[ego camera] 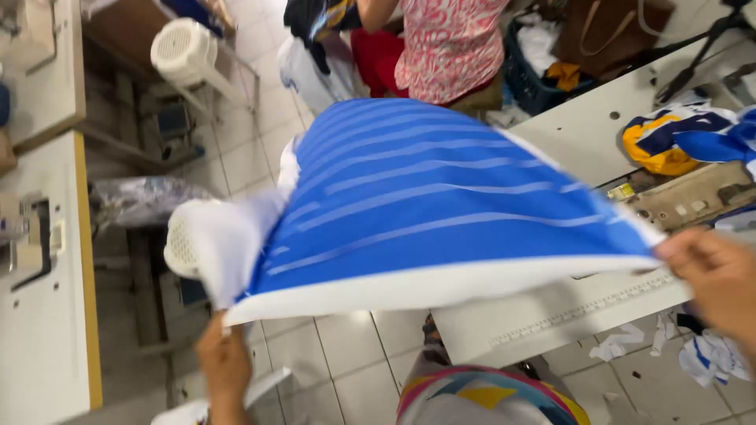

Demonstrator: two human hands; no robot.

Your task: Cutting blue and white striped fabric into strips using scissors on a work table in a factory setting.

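Blue fabric panel with pale stripes (441, 205), held spread in the air between two hands above the near-left corner of the white sewing table (583, 126). The left hand (224, 362) pinches the panel's white lower-left corner from beneath; the right hand (713, 275) pinches the right tip at the white hem. Both grips are pressed together on cloth, though motion blur hides the exact finger placement on the right.

Orientation: the panel's long axis runs from the left hand to the right hand, rising slightly toward the right. The stripes lie roughly along that axis and fan toward the far edge. The white hem band (441, 287) faces the wearer of the camera; the far edge points toward a seated person in a pink patterned top (449, 43).

Handling note: the cloth is best kept taut along the hem, with equal tension at both corners, so the stripes stay straight and the loose white part at the left (228, 236) does not fold under. Blue and yellow cloth (685, 138) is heaped toward the table's far right corner; scraps (709, 354) lie on the tiled floor (331, 370).
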